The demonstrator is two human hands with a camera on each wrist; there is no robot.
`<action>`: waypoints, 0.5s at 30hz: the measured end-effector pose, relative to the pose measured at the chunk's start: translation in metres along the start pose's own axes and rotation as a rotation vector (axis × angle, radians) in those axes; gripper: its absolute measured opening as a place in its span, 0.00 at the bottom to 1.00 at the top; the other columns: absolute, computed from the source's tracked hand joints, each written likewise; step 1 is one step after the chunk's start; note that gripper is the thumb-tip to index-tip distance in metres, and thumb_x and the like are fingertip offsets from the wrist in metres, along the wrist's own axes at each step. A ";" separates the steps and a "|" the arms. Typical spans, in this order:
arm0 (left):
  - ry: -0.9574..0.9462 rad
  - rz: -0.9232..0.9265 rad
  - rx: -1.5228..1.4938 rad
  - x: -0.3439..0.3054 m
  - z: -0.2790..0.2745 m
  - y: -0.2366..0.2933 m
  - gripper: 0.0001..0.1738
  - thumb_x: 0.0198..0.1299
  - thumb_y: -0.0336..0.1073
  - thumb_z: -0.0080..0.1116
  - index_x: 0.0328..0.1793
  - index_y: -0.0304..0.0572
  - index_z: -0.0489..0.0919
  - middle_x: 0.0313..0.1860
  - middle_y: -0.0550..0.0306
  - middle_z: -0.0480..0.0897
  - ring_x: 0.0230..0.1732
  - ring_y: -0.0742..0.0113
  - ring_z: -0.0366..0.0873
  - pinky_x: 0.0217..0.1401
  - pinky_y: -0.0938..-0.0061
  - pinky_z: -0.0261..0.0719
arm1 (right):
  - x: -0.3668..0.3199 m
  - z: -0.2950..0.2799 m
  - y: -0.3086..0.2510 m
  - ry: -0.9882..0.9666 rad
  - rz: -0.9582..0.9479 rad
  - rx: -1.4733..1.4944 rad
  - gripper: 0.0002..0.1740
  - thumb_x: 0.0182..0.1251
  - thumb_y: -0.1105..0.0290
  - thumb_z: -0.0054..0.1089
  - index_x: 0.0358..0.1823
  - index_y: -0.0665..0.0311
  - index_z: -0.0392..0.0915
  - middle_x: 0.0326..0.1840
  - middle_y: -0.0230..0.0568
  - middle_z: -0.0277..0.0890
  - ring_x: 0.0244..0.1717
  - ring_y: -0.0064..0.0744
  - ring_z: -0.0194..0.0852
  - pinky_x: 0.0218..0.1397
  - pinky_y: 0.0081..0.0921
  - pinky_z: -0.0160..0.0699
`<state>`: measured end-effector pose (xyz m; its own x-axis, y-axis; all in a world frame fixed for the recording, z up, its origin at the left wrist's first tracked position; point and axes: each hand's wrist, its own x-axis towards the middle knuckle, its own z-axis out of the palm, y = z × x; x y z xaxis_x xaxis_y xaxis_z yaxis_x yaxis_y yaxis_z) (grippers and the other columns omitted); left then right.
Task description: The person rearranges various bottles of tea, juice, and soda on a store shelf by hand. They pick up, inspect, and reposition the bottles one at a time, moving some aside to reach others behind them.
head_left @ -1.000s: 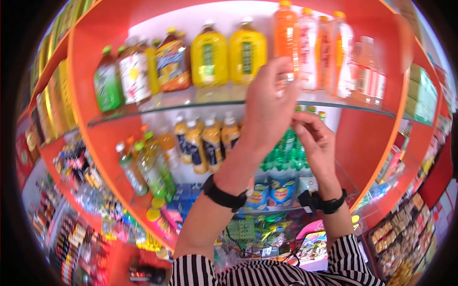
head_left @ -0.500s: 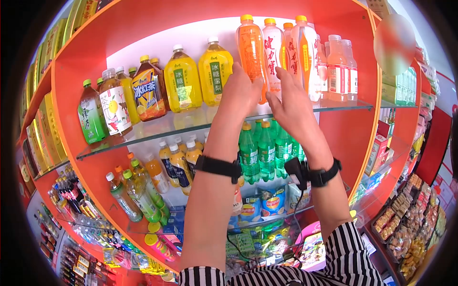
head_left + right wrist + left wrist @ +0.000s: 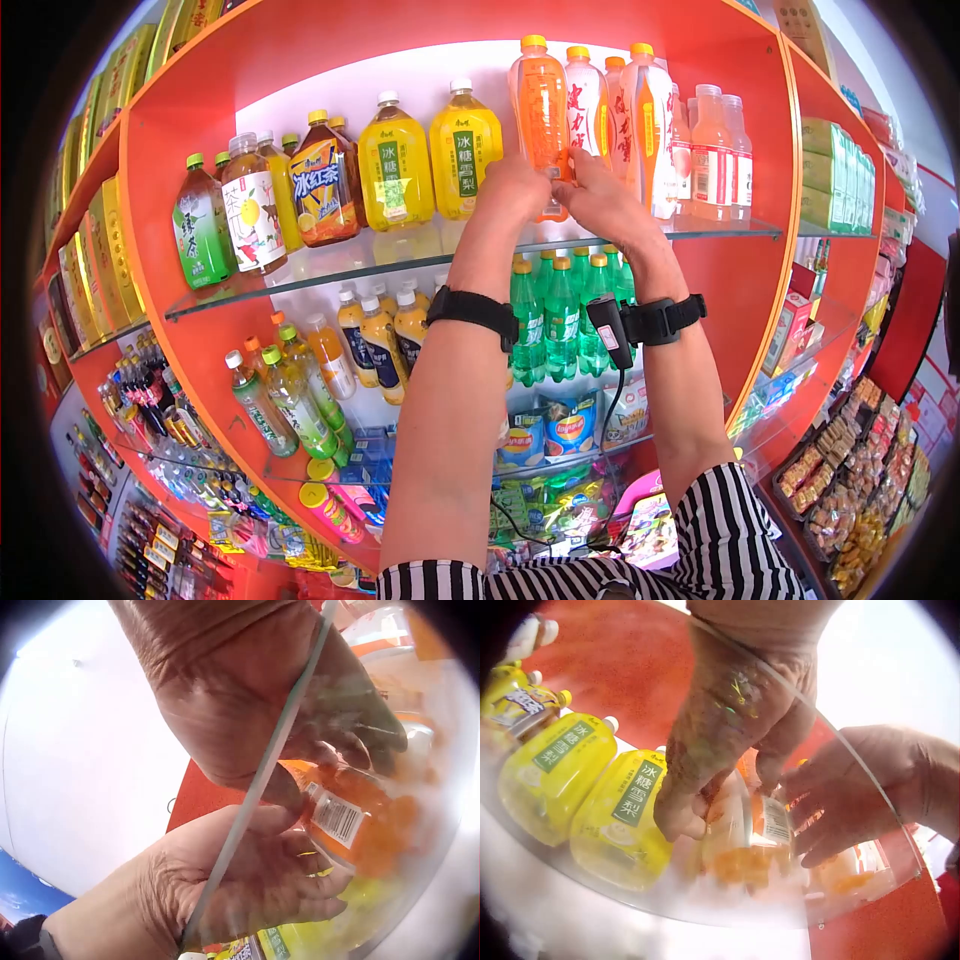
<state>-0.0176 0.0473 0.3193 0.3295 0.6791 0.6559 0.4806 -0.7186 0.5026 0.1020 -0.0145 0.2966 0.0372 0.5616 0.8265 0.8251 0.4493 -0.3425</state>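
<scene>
An orange soda bottle with a yellow cap stands upright at the front of the upper glass shelf. From the left, my left hand holds its lower part, fingers curved behind it. My right hand holds the same bottle from the right, the two thumbs close together in front. Through the glass, the right wrist view shows the bottle's barcode label between the right hand and the left hand. Other yellow-capped bottles with red lettering stand right beside it.
Yellow pear drink bottles stand just left of the hands, with tea bottles farther left. Pink-orange bottles are at the right. The glass shelf edge runs beneath the hands, above green soda bottles.
Both hands were apart on either side of the orange soda bottle half a second ago; they have come together around its lower part. The head view has steadied from its earlier blur.
</scene>
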 end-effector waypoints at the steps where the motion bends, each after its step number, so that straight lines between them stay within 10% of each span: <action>1: 0.004 -0.058 -0.023 -0.006 -0.004 0.006 0.23 0.60 0.42 0.57 0.52 0.28 0.76 0.46 0.34 0.81 0.47 0.47 0.81 0.48 0.62 0.80 | 0.000 -0.001 -0.001 0.003 0.024 -0.002 0.25 0.63 0.65 0.54 0.54 0.78 0.67 0.49 0.71 0.72 0.53 0.63 0.72 0.55 0.45 0.71; 6: -0.044 -0.130 -0.156 -0.019 -0.010 0.014 0.25 0.64 0.46 0.52 0.57 0.30 0.75 0.51 0.41 0.80 0.52 0.54 0.78 0.53 0.63 0.73 | -0.003 -0.012 -0.013 -0.034 0.078 0.050 0.25 0.64 0.64 0.53 0.54 0.78 0.67 0.50 0.71 0.71 0.53 0.60 0.73 0.55 0.42 0.71; 9: 0.000 -0.146 -0.380 -0.025 -0.007 0.019 0.25 0.65 0.47 0.51 0.57 0.30 0.75 0.49 0.43 0.81 0.50 0.53 0.79 0.53 0.63 0.74 | -0.007 -0.016 -0.016 -0.058 0.172 0.215 0.27 0.68 0.60 0.52 0.59 0.76 0.65 0.50 0.55 0.72 0.50 0.40 0.71 0.54 0.32 0.69; 15: 0.115 0.317 -0.275 -0.032 0.003 0.024 0.27 0.58 0.41 0.58 0.61 0.34 0.70 0.52 0.40 0.77 0.53 0.49 0.75 0.56 0.61 0.73 | -0.016 -0.024 -0.017 -0.084 0.123 0.534 0.33 0.69 0.52 0.51 0.66 0.68 0.58 0.57 0.49 0.68 0.55 0.35 0.69 0.54 0.34 0.72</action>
<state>-0.0147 0.0088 0.3084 0.3258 0.4080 0.8528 0.1304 -0.9128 0.3869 0.1004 -0.0481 0.2998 0.0524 0.6758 0.7352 0.4159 0.6546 -0.6313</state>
